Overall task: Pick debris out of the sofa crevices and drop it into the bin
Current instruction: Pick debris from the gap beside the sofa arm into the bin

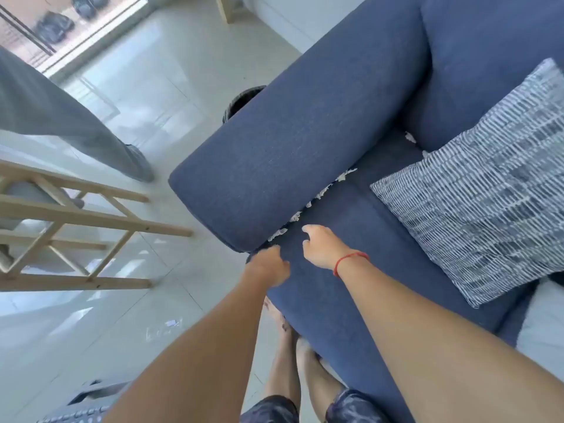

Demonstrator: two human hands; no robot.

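Blue sofa (305,132) before us, scraps (319,195) lining its crevice; our right hand (323,250) hovers, fingers (309,229) loose; left hand (270,265) curled, grasp we cannot tell.

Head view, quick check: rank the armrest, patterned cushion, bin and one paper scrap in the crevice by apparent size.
1. armrest
2. patterned cushion, not much smaller
3. bin, mostly hidden behind the armrest, so its rank is unsure
4. paper scrap

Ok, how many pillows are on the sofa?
1: the striped pillow lies on the sofa seat, near the backrest. The pale fabric at the right edge may be another, but it is too cropped to tell.
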